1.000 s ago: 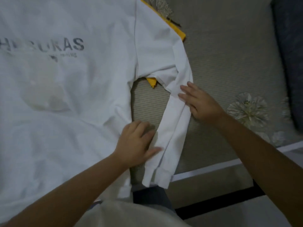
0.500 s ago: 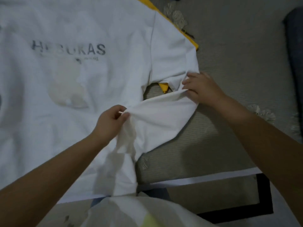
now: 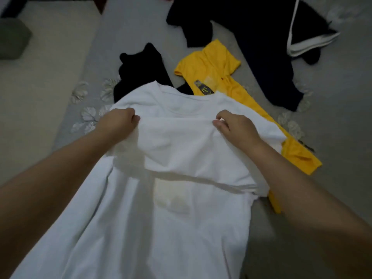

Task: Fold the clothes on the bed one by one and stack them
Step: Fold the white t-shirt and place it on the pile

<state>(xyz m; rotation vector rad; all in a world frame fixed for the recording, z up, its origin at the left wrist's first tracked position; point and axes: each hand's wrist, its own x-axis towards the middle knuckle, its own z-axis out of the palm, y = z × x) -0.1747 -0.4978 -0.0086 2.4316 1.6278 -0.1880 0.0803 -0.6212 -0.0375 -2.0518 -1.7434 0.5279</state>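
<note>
White shirt (image 3: pixel 181 218) in both hands, hem cut off, print hidden.

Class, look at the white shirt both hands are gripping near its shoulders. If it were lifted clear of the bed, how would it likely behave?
The white shirt would probably hang limp: it already sags and creases between the left hand and the right hand. It looks light, since pinches of cloth raise it. It may drag the yellow shirt lying partly beneath it.

Pretty dim, flat indoor light with a grayish cast. Soft shadows under the arms at 9 o'clock. Wide-angle stretch and blur toward the edges.
</note>
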